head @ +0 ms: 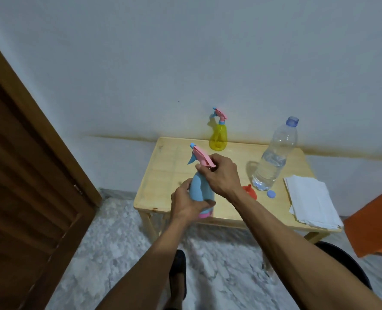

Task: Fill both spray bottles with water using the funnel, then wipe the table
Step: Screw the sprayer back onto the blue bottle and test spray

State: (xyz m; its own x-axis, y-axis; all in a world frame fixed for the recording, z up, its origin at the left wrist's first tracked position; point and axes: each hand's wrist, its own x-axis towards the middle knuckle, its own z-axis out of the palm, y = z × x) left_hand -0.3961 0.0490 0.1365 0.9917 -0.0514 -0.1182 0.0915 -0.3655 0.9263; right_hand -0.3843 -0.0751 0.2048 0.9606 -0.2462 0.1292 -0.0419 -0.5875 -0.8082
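Note:
A blue spray bottle [199, 189] with a pink spray head [202, 157] stands at the front of the small wooden table [163, 175]. My left hand [186, 203] grips its lower body. My right hand [221, 174] is closed around the neck just under the pink head. A yellow spray bottle [218, 136] stands at the table's back edge against the wall. A clear water bottle [275, 155], uncapped and partly filled, stands at the right. An orange funnel [250, 190] lies beside it, partly hidden by my right wrist.
A blue cap [271, 194] lies in front of the water bottle. A stack of white paper towels [311, 202] sits at the table's right end. A wooden door [29, 175] is at the left, an orange object [375, 224] at the right, marble floor below.

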